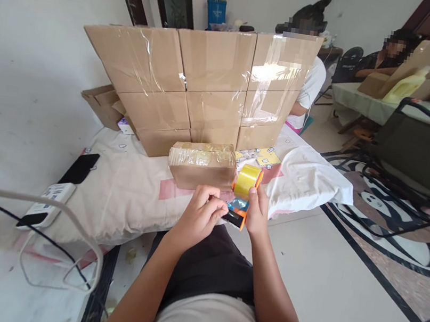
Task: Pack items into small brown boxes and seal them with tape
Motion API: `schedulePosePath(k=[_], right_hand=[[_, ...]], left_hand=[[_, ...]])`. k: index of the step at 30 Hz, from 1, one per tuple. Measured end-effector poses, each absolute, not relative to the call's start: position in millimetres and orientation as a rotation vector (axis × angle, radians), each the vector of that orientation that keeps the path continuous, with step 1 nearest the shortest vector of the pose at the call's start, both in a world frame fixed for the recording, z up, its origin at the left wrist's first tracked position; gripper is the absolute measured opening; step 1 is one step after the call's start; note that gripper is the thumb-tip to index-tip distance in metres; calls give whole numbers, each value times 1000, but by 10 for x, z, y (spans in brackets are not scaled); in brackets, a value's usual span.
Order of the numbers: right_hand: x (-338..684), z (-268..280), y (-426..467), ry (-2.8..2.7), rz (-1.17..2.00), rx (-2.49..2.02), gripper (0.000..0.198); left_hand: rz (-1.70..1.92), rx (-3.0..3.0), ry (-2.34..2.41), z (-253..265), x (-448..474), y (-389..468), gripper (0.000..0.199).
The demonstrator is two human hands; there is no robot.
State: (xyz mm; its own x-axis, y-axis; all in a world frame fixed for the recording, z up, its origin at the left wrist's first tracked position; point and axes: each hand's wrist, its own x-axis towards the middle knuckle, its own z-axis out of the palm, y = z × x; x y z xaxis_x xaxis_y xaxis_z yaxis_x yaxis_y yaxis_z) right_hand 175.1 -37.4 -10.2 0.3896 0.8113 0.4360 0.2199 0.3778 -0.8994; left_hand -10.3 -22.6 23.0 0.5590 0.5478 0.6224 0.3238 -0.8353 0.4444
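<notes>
A tape dispenser (pixel 247 181) with an orange frame and a yellow roll sits in my right hand (pixel 258 210), whose fingers wrap round its side. At the dispenser's dark lower end, the fingers of my left hand (pixel 203 208) are pinched together. Whether they hold the tape's loose end is too small to make out. Just beyond both hands, a small cardboard box (pixel 201 167) with clear tape over its top rests on the cloth-covered table (pixel 129 191).
Behind the small box stands a wall of stacked, taped cardboard boxes (pixel 219 75). A power strip (pixel 47 203) and a phone-like black slab (pixel 79 167) lie at the left, near a looping cable (pixel 98 256). A folding chair (pixel 422 149) is at the right. Two people sit farther back.
</notes>
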Motion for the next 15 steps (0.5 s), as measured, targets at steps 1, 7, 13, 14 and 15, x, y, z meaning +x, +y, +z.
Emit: schedulePosePath(k=[1,7,13,14,15], right_hand=[[1760,-102,-380,-1122,522,-1148,45],[1769,-50,-434,-1079,609,-1048,41],[1706,-16,-441,-1117,590,-1064,40],[1692,-7,-440,-1123,592,-1065,39],[1678,2,-439,-1126,593,-1066,39]], left_hand=[[1168,2537,710,222,-120,-221,16],[1200,2703,635,191,-201,-177,16],[1151,2693,676,242,-216,-190,15],[1131,2692,700,247,-207,-202,15],[1116,2684,728,248,-192,-218,15]])
